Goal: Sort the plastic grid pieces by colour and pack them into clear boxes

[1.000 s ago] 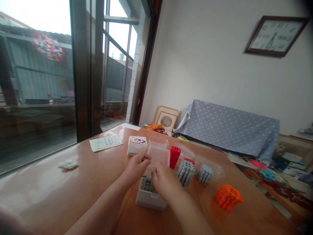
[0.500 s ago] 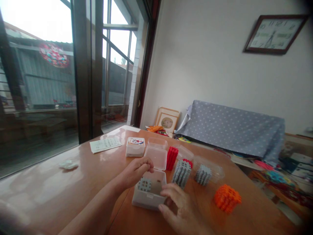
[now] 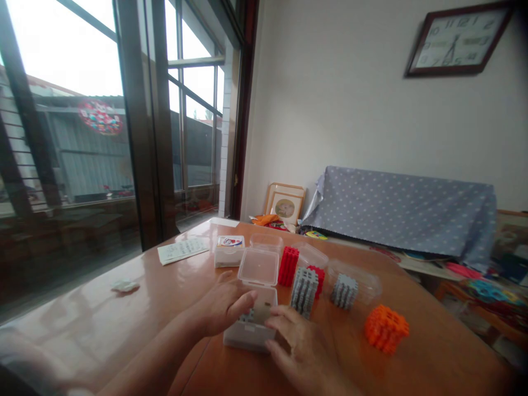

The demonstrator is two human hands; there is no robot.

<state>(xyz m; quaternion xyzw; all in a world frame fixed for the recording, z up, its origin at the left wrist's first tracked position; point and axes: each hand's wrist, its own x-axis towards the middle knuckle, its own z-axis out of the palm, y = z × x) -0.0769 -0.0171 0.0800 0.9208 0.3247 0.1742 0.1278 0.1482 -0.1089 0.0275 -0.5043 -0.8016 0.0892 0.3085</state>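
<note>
A small translucent plastic box point(image 3: 248, 336) stands on the table with its hinged lid point(image 3: 259, 268) tipped back. Inside, partly hidden by my hand, are grey toy building pieces point(image 3: 246, 315). My left hand point(image 3: 226, 303) is over the box's left side, thumb pointing right and apart from the fingers, with nothing visible in it. Curved around the box's right front corner is my right hand point(image 3: 300, 341), fingers at the rim and thumb at the front. Just behind it stands a tall stack of grey interlocking pieces point(image 3: 304, 291).
Red stacks point(image 3: 288, 266) stand behind the grey one. A shorter grey stack point(image 3: 344, 291) and an orange stack point(image 3: 386, 329) are to the right. A closed box with a label point(image 3: 229, 252), a paper sheet point(image 3: 182, 251) and a crumpled white scrap point(image 3: 125, 286) lie left.
My left hand has lowered onto the box's left side, and its closed fingers have spread. My right hand stays at the box's right corner. The camera view has tilted slightly.
</note>
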